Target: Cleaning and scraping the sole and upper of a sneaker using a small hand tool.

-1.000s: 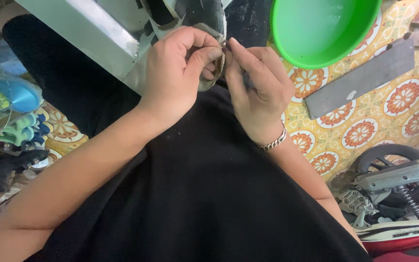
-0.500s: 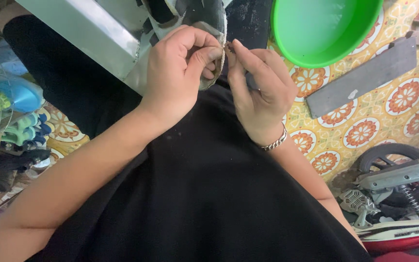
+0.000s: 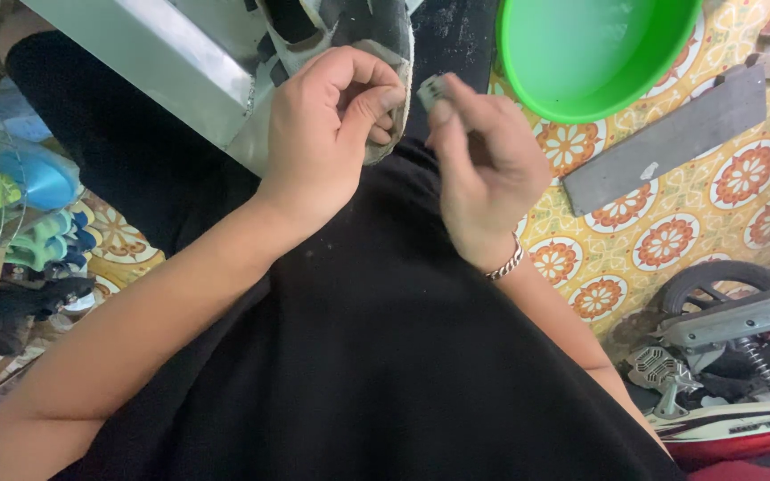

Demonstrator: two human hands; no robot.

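Shoe [image 3: 376, 36] — grey, worn, left hand [image 3: 323, 134] pinching its edge

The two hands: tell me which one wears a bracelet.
The right hand, beside the green basin: a silver chain bracelet circles its wrist. The left hand, gripping the worn shoe, has a bare wrist.

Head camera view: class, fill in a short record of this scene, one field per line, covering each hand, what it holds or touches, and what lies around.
left hand: left hand curled, fingers gripping the edge of a worn grey shoe
right hand: right hand pinching a small grey piece at its fingertips, apart from the shoe
wrist: metal bracelet on the right wrist
above the hands: green plastic basin
floor: patterned tile floor with orange flowers; a flat grey bar lies on it
lower right: part of a motorbike
clothing: black shirt
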